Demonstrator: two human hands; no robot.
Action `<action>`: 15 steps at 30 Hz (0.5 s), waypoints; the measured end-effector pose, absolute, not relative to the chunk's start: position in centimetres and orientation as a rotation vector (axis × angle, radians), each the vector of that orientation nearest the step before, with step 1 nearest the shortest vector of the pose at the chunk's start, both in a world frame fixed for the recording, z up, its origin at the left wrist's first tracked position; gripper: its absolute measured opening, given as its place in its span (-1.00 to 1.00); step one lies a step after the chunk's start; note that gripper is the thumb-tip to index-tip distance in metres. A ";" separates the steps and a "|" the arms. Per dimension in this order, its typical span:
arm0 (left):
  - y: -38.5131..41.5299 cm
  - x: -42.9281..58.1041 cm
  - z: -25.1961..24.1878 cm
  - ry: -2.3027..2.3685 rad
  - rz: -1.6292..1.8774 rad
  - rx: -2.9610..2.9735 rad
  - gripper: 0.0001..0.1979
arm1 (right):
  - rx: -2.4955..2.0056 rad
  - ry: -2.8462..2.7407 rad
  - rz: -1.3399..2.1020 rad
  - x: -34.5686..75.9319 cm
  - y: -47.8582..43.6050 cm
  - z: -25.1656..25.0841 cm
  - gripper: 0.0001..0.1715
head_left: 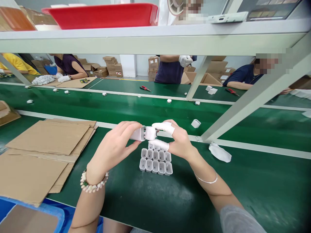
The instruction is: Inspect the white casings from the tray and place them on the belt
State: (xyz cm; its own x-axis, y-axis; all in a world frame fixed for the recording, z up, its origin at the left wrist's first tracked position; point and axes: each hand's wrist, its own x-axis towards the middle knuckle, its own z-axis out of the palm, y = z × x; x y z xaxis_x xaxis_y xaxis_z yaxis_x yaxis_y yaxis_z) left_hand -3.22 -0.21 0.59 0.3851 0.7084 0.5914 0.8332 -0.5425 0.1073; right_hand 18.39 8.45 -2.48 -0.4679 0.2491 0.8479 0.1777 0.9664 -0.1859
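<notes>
My left hand [116, 144] is closed round a small white plastic case [138, 134], its open end facing right. A white block-shaped insert [150, 133] with small dark and greenish parts at its edges sits right at that opening. My right hand [178, 137], with white coverings on the thumb and a finger, pinches the insert from the right. I cannot tell how far the insert reaches into the case. Just below the hands, rows of open white cases [155, 166] stand upright on the green table; the back row is partly hidden by my right fingers.
Flattened cardboard [48, 136] lies to the left, above a blue bin [55, 213]. A white cloth-like piece [220, 152] is at right. Beyond runs a green conveyor belt [136, 108] with small white parts. A shelf [136, 43] with a slanted post [252, 97] crosses ahead. Several co-workers sit or stand opposite.
</notes>
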 end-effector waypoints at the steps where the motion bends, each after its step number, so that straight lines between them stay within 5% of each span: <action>1: -0.2 -3.2 0.6 -1.375 -0.879 -2.431 -0.62 | -0.302 -2.072 0.076 18.4 8.4 -2.5 -0.61; 15: -0.3 -2.8 0.5 -1.336 -0.799 -2.418 -0.66 | -0.355 -2.144 -0.059 18.8 7.6 -2.4 -0.49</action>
